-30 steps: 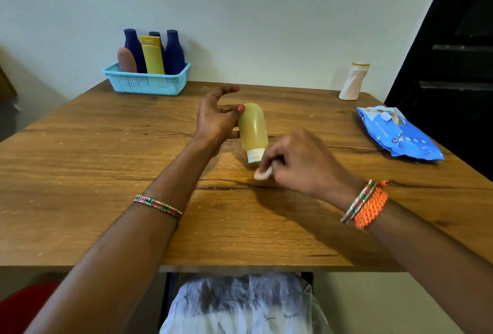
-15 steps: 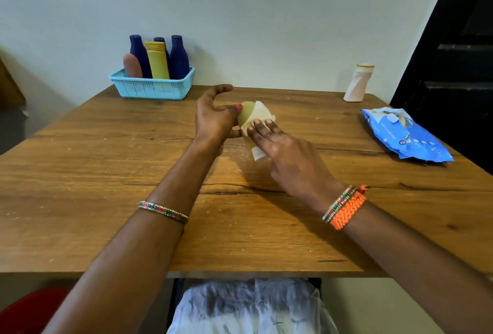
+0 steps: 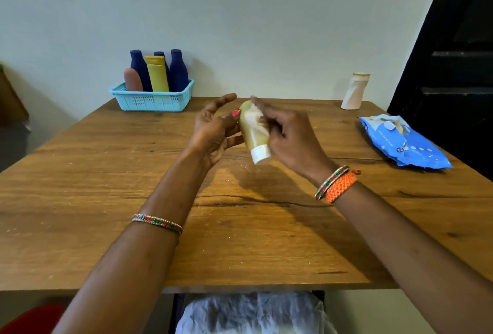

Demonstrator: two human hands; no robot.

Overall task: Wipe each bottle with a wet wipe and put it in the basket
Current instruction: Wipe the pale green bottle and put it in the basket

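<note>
holding the yellow bottle point(image 3: 252, 131) above the tabletop point(image 3: 240, 227), well right of the basket point(image 3: 152, 99), the left hand point(image 3: 213, 131) grips it steady so the right hand point(image 3: 290, 139) can press the wet wipe point(image 3: 253, 117) along its side.

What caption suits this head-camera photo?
Left hand holds a yellow bottle while right hand rubs it with a wet wipe.

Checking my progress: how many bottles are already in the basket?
5 in the blue basket: three dark blue bottles at the back, a yellow tube and a reddish-brown bottle in front. More may be hidden.
</note>
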